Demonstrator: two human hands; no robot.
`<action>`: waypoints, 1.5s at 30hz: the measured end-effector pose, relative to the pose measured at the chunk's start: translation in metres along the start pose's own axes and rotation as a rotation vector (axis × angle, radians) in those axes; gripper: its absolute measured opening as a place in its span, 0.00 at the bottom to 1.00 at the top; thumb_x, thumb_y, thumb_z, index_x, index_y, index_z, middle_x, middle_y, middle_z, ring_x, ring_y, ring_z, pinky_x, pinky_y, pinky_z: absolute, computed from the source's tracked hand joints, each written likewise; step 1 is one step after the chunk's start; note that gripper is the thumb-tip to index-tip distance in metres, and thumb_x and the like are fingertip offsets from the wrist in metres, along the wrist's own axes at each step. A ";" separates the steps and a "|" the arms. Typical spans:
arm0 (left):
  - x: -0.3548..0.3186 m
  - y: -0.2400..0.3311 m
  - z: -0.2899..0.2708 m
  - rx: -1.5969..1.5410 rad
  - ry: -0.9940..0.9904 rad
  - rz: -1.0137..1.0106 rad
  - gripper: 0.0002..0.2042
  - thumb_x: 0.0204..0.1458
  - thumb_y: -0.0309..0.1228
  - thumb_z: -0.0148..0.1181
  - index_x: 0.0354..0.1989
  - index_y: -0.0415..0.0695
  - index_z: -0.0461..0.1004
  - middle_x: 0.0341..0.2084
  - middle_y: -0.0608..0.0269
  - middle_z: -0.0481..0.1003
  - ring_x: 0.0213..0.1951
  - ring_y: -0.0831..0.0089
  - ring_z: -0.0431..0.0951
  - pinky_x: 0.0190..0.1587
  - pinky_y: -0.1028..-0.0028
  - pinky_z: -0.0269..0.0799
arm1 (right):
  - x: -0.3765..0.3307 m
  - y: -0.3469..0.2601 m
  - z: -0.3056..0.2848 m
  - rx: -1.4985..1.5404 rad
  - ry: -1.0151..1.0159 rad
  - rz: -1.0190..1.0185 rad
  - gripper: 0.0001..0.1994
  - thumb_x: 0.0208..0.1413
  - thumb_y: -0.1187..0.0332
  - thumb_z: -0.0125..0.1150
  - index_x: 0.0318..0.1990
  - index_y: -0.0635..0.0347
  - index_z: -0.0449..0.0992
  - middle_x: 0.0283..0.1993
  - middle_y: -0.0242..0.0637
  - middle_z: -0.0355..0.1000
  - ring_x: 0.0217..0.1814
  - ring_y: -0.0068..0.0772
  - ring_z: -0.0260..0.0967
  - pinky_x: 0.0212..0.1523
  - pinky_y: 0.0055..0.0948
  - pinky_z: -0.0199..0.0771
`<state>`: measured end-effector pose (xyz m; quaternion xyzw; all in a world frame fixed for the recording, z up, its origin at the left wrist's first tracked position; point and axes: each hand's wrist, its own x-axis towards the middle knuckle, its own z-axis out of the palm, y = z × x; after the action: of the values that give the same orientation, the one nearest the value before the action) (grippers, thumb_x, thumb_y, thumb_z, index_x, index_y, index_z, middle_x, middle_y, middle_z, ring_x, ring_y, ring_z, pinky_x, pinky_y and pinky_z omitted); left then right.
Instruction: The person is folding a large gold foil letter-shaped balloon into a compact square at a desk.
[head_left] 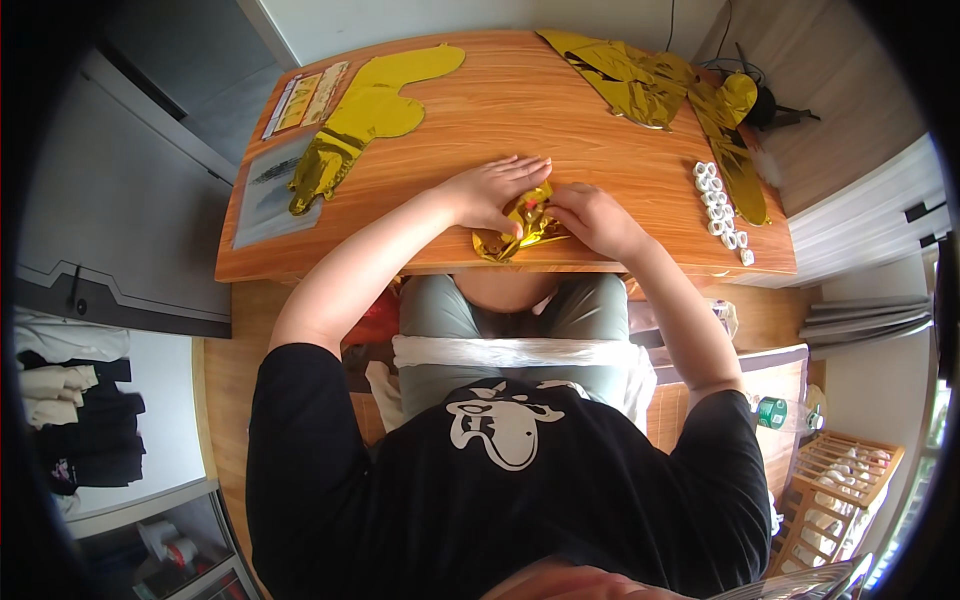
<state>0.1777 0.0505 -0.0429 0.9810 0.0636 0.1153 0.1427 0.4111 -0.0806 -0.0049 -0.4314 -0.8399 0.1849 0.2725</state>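
A crumpled gold foil balloon lies near the front edge of the wooden table, between my two hands. My left hand rests with its fingers stretched out across the far left side of the foil, the thumb pointing down along it. On the other side, my right hand is closed, with its fingertips pinching the foil's right edge. A small red spot shows on the foil between the hands. Part of the foil is hidden under my left hand.
A flat gold foil balloon lies at the table's left, its lower end on a clear plastic bag beside a printed packet. More gold foil balloons lie at the far right. Several small white rings stand near the right edge.
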 end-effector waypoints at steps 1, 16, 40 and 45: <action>-0.001 -0.002 0.000 0.003 -0.001 0.003 0.61 0.44 0.75 0.57 0.77 0.41 0.47 0.76 0.46 0.49 0.77 0.55 0.49 0.78 0.57 0.41 | 0.004 0.000 0.001 -0.002 0.004 0.000 0.07 0.64 0.69 0.59 0.40 0.65 0.75 0.41 0.51 0.75 0.45 0.57 0.71 0.45 0.46 0.72; -0.027 0.035 -0.003 -0.069 0.103 -0.221 0.33 0.67 0.36 0.53 0.76 0.39 0.48 0.75 0.43 0.51 0.76 0.51 0.51 0.76 0.58 0.50 | 0.043 0.008 0.011 -0.130 -0.274 0.179 0.13 0.67 0.60 0.58 0.51 0.58 0.73 0.40 0.47 0.80 0.43 0.53 0.77 0.44 0.47 0.75; -0.024 0.095 0.017 0.059 0.114 -0.596 0.29 0.64 0.35 0.47 0.69 0.27 0.58 0.72 0.34 0.55 0.74 0.45 0.54 0.75 0.53 0.51 | -0.003 -0.008 0.025 -0.097 0.161 -0.037 0.07 0.54 0.74 0.66 0.40 0.63 0.83 0.45 0.43 0.79 0.46 0.48 0.77 0.50 0.40 0.77; -0.004 0.105 -0.022 0.131 -0.176 -0.774 0.30 0.68 0.42 0.47 0.71 0.31 0.58 0.71 0.37 0.57 0.74 0.47 0.56 0.75 0.53 0.51 | 0.009 0.018 0.010 0.054 -0.025 -0.153 0.05 0.54 0.72 0.67 0.38 0.62 0.83 0.45 0.42 0.79 0.47 0.48 0.77 0.50 0.41 0.78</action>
<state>0.1780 -0.0445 0.0080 0.8978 0.4230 -0.0357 0.1175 0.4120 -0.0640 -0.0193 -0.3560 -0.8685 0.1914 0.2868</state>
